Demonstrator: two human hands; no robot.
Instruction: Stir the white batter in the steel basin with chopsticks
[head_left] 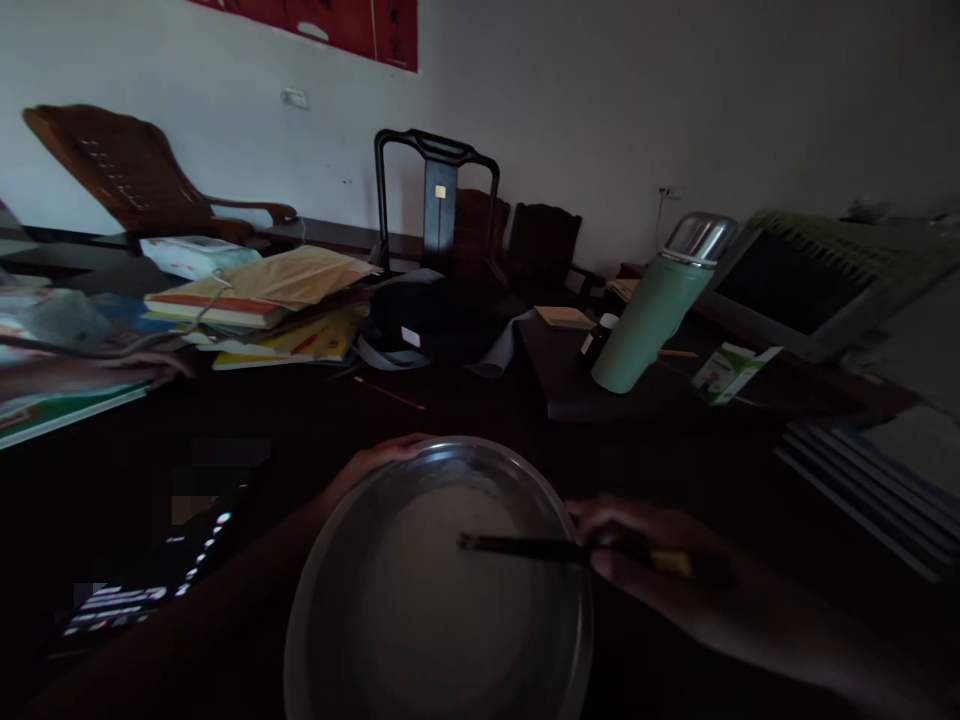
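A round metal basin (574, 640) stands in front of me on the dark table. In it lies a pale, even layer (442, 620); whether it is powder or liquid I cannot tell. My left hand (375, 462) curls around the basin's far left rim, its fingers partly hidden behind the metal. At the right rim, my right hand (637, 545) is closed around dark chopsticks (525, 547) with a gold-coloured band near the back. Their tips reach over the pale layer; contact with it is unclear. The right hand is dim and slightly blurred.
Another person's hand (150, 368) rests by a green book (82, 412) at left. A lit screen (127, 600) lies below it. Books and envelopes (277, 285), a black bag (450, 315) and a pencil (390, 393) lie beyond. A green thermos (649, 320) stands right.
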